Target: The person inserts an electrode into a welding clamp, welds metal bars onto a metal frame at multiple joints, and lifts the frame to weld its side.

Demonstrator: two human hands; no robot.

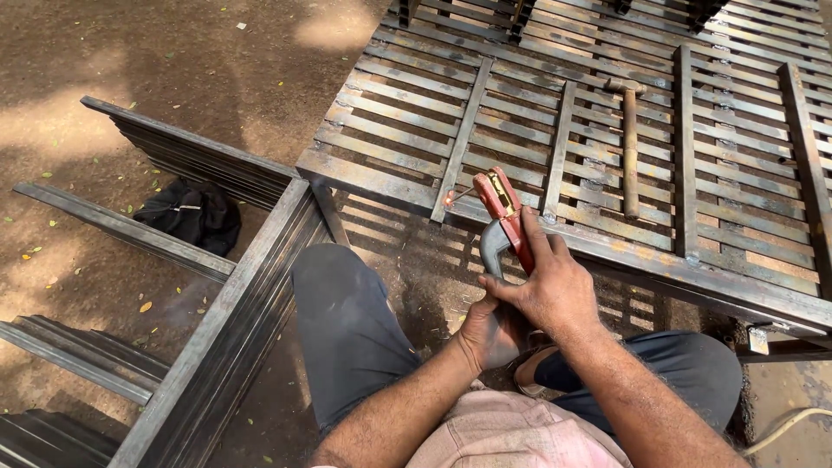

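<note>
Welding clamp [501,208], red-jawed: gripped by right hand [555,290], left hand [490,331] closed beneath it, supporting. Long axis runs up-left from hands; glowing rod tip [450,199] touching steel grille [364,173]. Hammer [629,143] lies well apart, right.

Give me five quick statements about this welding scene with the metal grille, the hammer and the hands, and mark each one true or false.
1. Both hands grip the red electrode holder. True: the right hand wraps it above and the left hand below.
2. The electrode tip glows at the steel grille. True.
3. The hammer is in the left hand. False: it lies untouched on the grille slats, away from both hands.
4. The black bag rests on top of the grille. False: it lies on the dirt ground, beside the stacked steel bars.
5. The person wears welding gloves. False: both hands are bare.
</note>
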